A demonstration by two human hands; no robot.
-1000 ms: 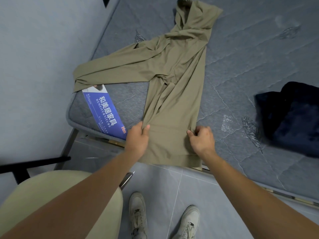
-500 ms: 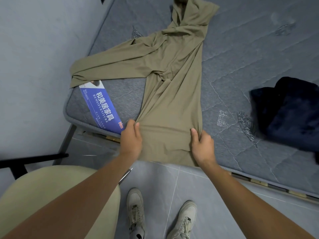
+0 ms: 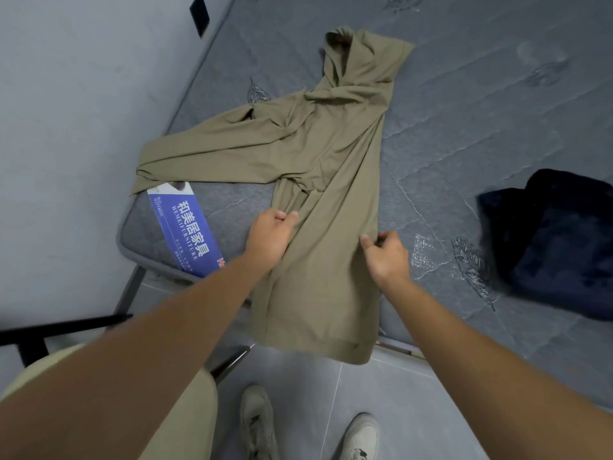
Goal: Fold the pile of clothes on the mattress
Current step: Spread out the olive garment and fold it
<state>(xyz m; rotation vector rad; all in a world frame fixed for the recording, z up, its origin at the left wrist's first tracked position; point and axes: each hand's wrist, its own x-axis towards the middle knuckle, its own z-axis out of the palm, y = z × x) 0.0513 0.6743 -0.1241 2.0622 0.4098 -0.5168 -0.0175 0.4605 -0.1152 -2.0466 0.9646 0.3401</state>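
An olive hooded top lies stretched across the corner of the grey mattress. Its hood points away from me, one sleeve runs out to the left, and its hem hangs over the near edge. My left hand pinches the fabric at the body's left edge, about halfway up. My right hand pinches the right edge at about the same height. A dark navy garment lies bunched on the mattress to the right, apart from both hands.
A blue label with white lettering lies on the mattress corner left of the top. A wall runs along the left. A beige chair seat with black frame stands at the lower left. My shoes are on the tiled floor.
Both hands have moved up the garment from near the hem to about mid-body, and more of the hem now hangs over the mattress edge.
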